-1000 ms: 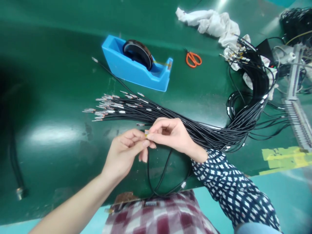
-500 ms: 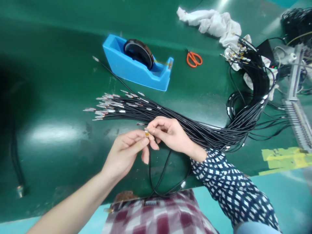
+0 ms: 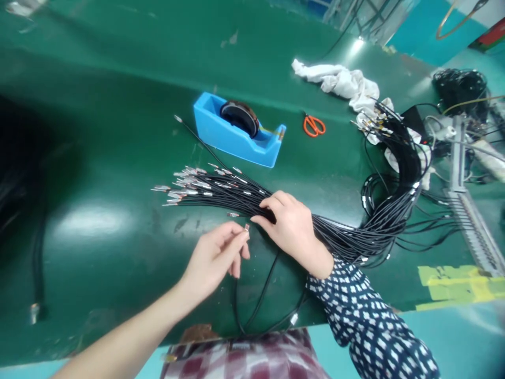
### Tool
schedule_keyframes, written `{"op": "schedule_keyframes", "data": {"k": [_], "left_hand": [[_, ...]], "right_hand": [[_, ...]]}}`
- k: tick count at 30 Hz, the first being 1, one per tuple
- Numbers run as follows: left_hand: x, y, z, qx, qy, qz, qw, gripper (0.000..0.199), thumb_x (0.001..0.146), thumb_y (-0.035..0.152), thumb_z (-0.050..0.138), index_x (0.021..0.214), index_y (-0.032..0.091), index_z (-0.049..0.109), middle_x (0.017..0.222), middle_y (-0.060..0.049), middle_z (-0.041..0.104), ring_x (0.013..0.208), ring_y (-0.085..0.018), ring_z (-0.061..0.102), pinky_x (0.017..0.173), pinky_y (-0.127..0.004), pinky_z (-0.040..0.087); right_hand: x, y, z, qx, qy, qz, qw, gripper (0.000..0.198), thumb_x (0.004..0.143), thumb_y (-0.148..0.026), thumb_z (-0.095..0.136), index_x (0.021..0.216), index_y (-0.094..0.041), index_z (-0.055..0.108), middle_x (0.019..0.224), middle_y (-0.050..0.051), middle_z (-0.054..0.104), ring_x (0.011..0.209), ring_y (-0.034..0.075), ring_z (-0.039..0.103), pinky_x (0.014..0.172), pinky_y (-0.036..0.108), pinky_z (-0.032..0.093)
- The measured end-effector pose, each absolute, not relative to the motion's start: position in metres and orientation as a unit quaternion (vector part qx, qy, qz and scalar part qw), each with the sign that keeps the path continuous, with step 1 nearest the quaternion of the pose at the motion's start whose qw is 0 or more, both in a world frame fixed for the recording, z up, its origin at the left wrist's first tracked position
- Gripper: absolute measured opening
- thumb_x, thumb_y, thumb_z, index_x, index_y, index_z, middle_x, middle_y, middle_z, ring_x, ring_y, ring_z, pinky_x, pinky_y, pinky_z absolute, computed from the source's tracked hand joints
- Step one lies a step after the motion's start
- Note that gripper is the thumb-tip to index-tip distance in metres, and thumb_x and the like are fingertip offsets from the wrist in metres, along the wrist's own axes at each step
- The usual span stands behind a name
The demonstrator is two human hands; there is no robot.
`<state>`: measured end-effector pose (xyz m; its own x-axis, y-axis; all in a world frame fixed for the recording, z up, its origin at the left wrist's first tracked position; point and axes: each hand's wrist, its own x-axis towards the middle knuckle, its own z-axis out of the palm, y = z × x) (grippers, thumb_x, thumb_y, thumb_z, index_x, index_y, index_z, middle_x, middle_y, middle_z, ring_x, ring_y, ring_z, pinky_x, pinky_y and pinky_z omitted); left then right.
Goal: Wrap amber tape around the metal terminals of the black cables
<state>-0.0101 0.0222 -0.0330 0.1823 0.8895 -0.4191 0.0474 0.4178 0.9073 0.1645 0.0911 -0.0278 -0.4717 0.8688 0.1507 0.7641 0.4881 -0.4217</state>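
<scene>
My left hand pinches the tip of a thin black cable between thumb and forefinger. Its small metal-and-white connector pokes up past the fingertips. From this hand the cable hangs in a loop near the table's front edge. My right hand is over the bundle of black cables, thumb and fingers apart with cables showing between them. Whether it presses on them, I cannot tell. Many pale connector ends fan out at the bundle's left. One loose cable end lies just below the bundle.
Behind the bundle stands a blue tape dispenser with a dark roll. Orange-handled scissors and a crumpled white cloth lie farther back. A grey slotted rail and yellow tape are at the right.
My right hand has left the connector and moved right, over the bundle, its fingers parting. The left hand keeps the cable end. The camera view has tilted upward.
</scene>
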Motion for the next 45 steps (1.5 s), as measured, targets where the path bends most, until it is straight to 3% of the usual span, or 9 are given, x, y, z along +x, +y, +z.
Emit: {"op": "schedule_keyframes", "data": {"k": [6,9,11,15,18,20,27,40,45], "left_hand": [[-0.012,0.023,-0.039,0.713,0.636,0.080,0.284,0.033,0.091,0.031,0.049,0.060,0.022,0.050,0.060,-0.003,0.060,0.055,-0.021,0.055,0.052,-0.030,0.028],[-0.011,0.021,-0.037,0.777,0.581,0.083,0.229,0.023,0.090,0.020,0.048,0.071,0.021,0.059,0.077,-0.008,0.066,0.074,-0.025,0.060,0.060,-0.033,0.035],[-0.011,0.019,-0.033,0.815,0.515,0.074,0.254,0.022,0.091,0.018,0.048,0.074,0.021,0.061,0.078,-0.007,0.066,0.078,-0.025,0.061,0.063,-0.032,0.037],[-0.019,0.019,-0.023,0.744,0.516,0.053,0.421,0.037,0.092,0.033,0.050,0.058,0.021,0.056,0.051,0.000,0.052,0.053,-0.019,0.055,0.051,-0.030,0.032],[-0.029,0.029,-0.017,0.578,0.555,0.254,0.542,0.019,0.091,0.037,0.054,0.092,0.021,0.064,0.074,0.000,0.064,0.052,-0.015,0.057,0.047,-0.026,0.037],[-0.035,0.037,-0.014,0.442,0.536,0.417,0.586,0.028,0.090,0.037,0.057,0.112,0.021,0.058,0.097,-0.005,0.068,0.052,-0.012,0.059,0.045,-0.025,0.042],[-0.030,0.040,-0.015,0.299,0.443,0.486,0.692,0.017,0.085,0.029,0.067,0.079,0.012,0.065,0.077,-0.007,0.071,0.053,-0.014,0.066,0.047,-0.024,0.050],[-0.022,0.035,-0.024,0.315,0.445,0.443,0.712,0.021,0.084,0.032,0.068,0.074,0.013,0.063,0.067,-0.004,0.069,0.047,-0.013,0.064,0.044,-0.022,0.050],[-0.022,0.034,-0.023,0.315,0.434,0.445,0.717,0.018,0.086,0.031,0.066,0.082,0.014,0.066,0.072,-0.004,0.069,0.050,-0.013,0.065,0.046,-0.023,0.050]], "right_hand": [[0.164,0.092,-0.033,-0.487,-0.844,0.164,0.156,0.018,0.093,-0.032,0.057,0.090,-0.018,0.068,0.093,0.006,0.066,0.079,0.018,0.063,0.070,0.029,0.046],[0.164,0.093,-0.029,-0.494,-0.815,0.223,0.205,0.016,0.093,-0.030,0.056,0.089,-0.018,0.066,0.092,0.006,0.065,0.070,0.013,0.058,0.065,0.026,0.045],[0.167,0.095,-0.024,-0.499,-0.782,0.285,0.243,0.015,0.091,-0.031,0.059,0.085,-0.018,0.064,0.086,0.004,0.063,0.061,0.011,0.052,0.059,0.025,0.043],[0.176,0.100,-0.012,-0.452,-0.695,0.517,0.214,0.021,0.088,-0.036,0.063,0.083,-0.017,0.057,0.069,-0.001,0.058,0.052,0.008,0.047,0.048,0.020,0.039],[0.182,0.101,-0.007,-0.386,-0.629,0.663,0.125,0.027,0.086,-0.038,0.066,0.083,-0.017,0.050,0.070,-0.001,0.061,0.051,0.007,0.053,0.048,0.018,0.041],[0.183,0.099,-0.006,-0.349,-0.614,0.705,0.060,0.028,0.087,-0.039,0.064,0.083,-0.018,0.047,0.072,0.000,0.063,0.053,0.008,0.058,0.049,0.018,0.043],[0.174,0.093,-0.010,-0.240,-0.626,0.731,-0.129,0.020,0.086,-0.032,0.065,0.085,-0.015,0.054,0.069,-0.001,0.063,0.061,0.011,0.067,0.057,0.020,0.049],[0.180,0.110,0.006,-0.434,-0.641,0.599,0.206,0.023,0.087,-0.037,0.065,0.087,-0.014,0.065,0.075,0.003,0.067,0.058,0.009,0.062,0.057,0.020,0.049],[0.166,0.116,0.027,-0.431,-0.694,0.542,0.195,0.022,0.085,-0.035,0.066,0.091,-0.015,0.071,0.079,0.004,0.070,0.059,0.010,0.063,0.056,0.021,0.049]]}}
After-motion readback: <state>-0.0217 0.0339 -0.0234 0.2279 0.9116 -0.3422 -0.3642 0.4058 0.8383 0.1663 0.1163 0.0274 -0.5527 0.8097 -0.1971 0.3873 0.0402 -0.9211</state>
